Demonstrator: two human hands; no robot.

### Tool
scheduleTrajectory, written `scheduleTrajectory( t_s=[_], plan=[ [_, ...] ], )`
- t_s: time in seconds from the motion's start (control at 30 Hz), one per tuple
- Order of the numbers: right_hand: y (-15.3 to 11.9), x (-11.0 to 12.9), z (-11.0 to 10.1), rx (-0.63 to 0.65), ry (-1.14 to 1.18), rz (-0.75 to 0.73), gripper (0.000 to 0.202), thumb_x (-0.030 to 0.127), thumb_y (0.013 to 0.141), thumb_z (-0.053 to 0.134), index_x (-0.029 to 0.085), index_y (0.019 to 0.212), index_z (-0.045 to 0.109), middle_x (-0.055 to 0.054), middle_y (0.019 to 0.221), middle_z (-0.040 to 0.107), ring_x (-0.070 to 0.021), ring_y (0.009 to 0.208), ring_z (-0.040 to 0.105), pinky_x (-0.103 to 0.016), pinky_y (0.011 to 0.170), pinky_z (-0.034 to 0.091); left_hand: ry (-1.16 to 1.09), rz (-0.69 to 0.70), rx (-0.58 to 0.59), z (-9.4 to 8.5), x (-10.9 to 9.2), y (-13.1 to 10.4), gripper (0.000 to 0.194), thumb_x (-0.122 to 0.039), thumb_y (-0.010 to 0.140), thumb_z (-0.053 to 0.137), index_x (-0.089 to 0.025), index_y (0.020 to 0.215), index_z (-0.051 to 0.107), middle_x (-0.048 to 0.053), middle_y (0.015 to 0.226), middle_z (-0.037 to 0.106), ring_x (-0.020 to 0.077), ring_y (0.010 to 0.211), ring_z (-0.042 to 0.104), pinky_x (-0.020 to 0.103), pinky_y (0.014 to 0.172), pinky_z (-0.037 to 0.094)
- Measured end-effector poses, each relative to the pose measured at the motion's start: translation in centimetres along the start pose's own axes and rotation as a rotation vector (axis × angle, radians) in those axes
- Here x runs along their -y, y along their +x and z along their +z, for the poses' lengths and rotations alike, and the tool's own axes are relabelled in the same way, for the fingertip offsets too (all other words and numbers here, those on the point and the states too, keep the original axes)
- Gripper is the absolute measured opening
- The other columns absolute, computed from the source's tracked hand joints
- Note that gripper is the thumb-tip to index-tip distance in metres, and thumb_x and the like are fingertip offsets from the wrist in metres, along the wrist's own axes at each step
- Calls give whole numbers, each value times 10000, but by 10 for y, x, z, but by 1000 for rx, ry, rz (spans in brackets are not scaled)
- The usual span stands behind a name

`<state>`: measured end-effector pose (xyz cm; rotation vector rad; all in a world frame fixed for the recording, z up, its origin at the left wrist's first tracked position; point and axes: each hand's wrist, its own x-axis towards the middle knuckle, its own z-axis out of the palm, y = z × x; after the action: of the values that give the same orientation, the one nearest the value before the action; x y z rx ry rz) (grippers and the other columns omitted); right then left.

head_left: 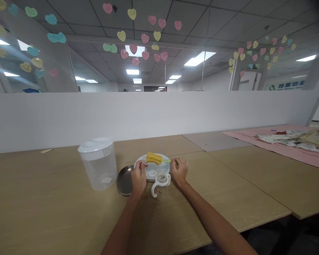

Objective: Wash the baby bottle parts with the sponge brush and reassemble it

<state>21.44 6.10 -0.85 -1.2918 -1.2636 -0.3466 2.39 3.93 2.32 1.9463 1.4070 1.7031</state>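
Note:
My right hand [179,171] is closed around the green handle of a bottle brush with a yellow sponge head [154,158]. The head points left and meets a small whitish, partly clear piece pinched in my left hand [139,179]; its exact kind is too small to make out. Below the brush is a white plate [163,158], with a small white ring [152,173] near its front edge. Just in front of the plate stands a clear baby bottle [163,191], uncapped, with a white handle piece [155,187] around its neck.
To the left stands a translucent bucket [97,166] with a white lid. A round metal dish [124,181] lies between it and my left hand. Pink cloth [239,136] with bags on it covers the far right of the table. A low white wall [149,109] runs behind.

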Motion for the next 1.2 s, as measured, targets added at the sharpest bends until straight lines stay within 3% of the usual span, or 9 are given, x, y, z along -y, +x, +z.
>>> scheduleTrajectory(
  t_s=[0.27, 0.47, 0.63, 0.77, 1.03, 1.2],
  plan=[
    [1, -2, 2, -11, 29, 63, 253, 296, 828, 406, 176, 676, 569, -22, 700, 615, -162, 710, 512, -274, 699, 277, -81, -52, -5, -1, -6, -1, 181, -293, 865, 396, -208, 936, 539, 42, 841, 684, 177, 784, 644, 257, 688, 441],
    [0, -1, 1, 43, -16, -39, 258, 298, 835, 414, 176, 673, 574, -20, 679, 599, -155, 704, 497, -273, 694, 277, -190, -113, -52, -1, -9, -3, 199, -319, 828, 463, -213, 983, 528, 41, 857, 686, 188, 779, 665, 265, 676, 479],
    [1, 1, -3, 36, -77, -150, 246, 289, 839, 437, 180, 668, 577, -17, 673, 595, -151, 692, 488, -285, 697, 270, -127, -63, -177, -3, -2, 1, 240, -384, 803, 483, -193, 875, 610, 60, 905, 668, 189, 833, 635, 280, 735, 484],
    [2, 3, -6, 18, -96, -223, 233, 281, 830, 462, 183, 658, 583, -18, 649, 591, -152, 677, 482, -293, 691, 265, -139, -145, -183, -5, 1, 5, 302, -429, 787, 494, -181, 857, 652, 62, 864, 689, 198, 819, 631, 287, 728, 479],
    [2, 2, -6, 41, -121, -297, 214, 269, 811, 487, 188, 646, 598, -16, 659, 607, -150, 675, 484, -301, 691, 259, -564, -360, -150, 0, 2, 11, 315, -424, 706, 609, -143, 837, 660, 69, 869, 688, 184, 859, 626, 291, 761, 488],
    [1, -1, -3, 63, -171, -314, 217, 268, 810, 497, 182, 648, 613, -20, 656, 598, -147, 681, 471, -297, 688, 245, -891, -369, -152, -7, 6, 22, 330, -466, 742, 582, -180, 902, 609, 45, 855, 647, 130, 801, 621, 273, 760, 498]
  ],
)
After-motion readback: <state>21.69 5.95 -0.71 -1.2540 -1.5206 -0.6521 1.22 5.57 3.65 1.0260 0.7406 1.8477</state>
